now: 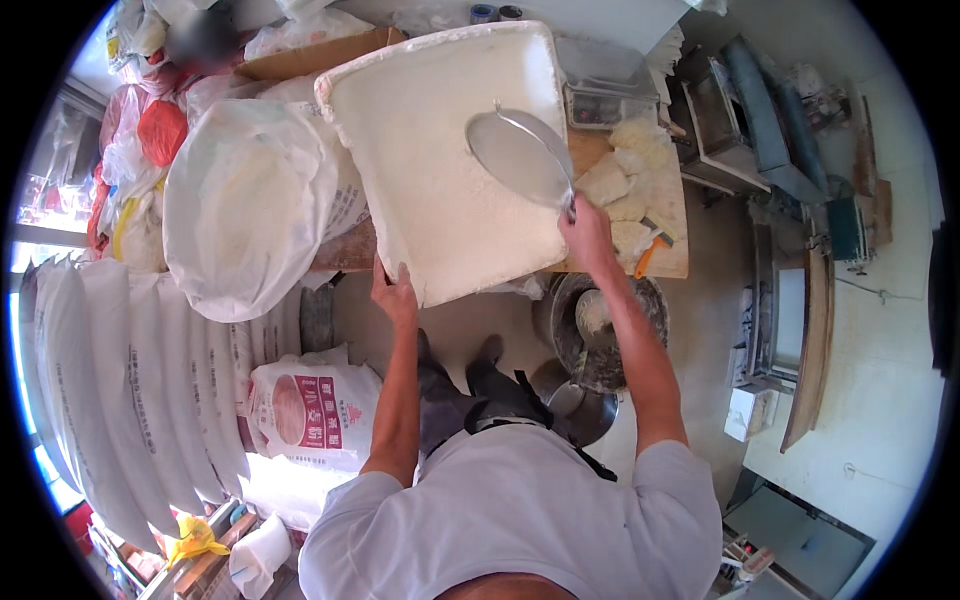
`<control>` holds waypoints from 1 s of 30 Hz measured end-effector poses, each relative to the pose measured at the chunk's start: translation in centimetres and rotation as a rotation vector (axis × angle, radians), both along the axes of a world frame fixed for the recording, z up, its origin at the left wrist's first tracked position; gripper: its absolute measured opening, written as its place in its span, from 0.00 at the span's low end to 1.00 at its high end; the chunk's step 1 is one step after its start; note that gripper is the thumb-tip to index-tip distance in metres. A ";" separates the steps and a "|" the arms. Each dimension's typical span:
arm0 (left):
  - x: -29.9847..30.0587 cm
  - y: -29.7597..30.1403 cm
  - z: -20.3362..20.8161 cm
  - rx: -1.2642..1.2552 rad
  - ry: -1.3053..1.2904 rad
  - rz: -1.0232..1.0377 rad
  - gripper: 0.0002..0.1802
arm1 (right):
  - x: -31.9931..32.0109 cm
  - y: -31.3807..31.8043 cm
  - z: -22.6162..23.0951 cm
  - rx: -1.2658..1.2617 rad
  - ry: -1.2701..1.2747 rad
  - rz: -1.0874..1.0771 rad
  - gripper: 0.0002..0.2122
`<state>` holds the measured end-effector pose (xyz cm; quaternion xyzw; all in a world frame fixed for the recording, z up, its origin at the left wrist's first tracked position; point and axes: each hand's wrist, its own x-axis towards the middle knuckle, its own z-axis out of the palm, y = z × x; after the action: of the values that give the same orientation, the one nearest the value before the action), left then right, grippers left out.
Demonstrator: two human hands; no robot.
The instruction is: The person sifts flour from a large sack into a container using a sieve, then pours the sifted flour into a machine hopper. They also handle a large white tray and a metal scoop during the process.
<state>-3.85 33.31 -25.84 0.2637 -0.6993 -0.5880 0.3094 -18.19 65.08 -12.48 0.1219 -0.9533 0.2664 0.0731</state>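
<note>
My right hand (588, 236) is closed round the handle of a round metal sieve (512, 160). The sieve is over the right part of a large whitish tub (348, 150) whose inside is coated with pale flour (430, 190). At the tub's near left corner, my left hand (394, 294) grips the rim, with the thumb showing on the near side. A white sack (245, 195), its mouth spread wide, stands left of the tub with white powder inside. Whether powder lies on the sieve's mesh is hard to make out.
Right of the tub, a wooden board (672, 225) bears dough-like pieces and an orange-handled scraper (652, 250). A dark bucket (655, 300) and a metal pot (590, 412) stand below. Stacked white sacks (120, 370) fill the left, beside a red-printed flour sack (310, 410).
</note>
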 end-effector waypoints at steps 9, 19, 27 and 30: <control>-1.3 -2.2 0.1 -0.051 -0.130 -0.055 0.26 | -6.1 -2.1 -4.8 0.055 0.074 -0.213 0.14; -1.0 -2.7 0.1 0.187 0.032 -0.055 0.24 | -8.3 -4.7 -3.4 0.214 -0.132 -0.233 0.10; -2.4 1.0 1.3 0.500 0.026 -0.135 0.17 | -3.4 -6.4 9.7 0.439 0.221 -0.206 0.05; -3.5 2.9 1.7 0.564 0.102 -0.103 0.16 | -4.1 -5.6 12.4 0.505 0.264 -0.196 0.05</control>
<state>-7.36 36.24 -24.15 0.2735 -0.5040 -0.7867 0.2286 -22.28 59.50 -0.04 0.0773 -0.9789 -0.0058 0.1890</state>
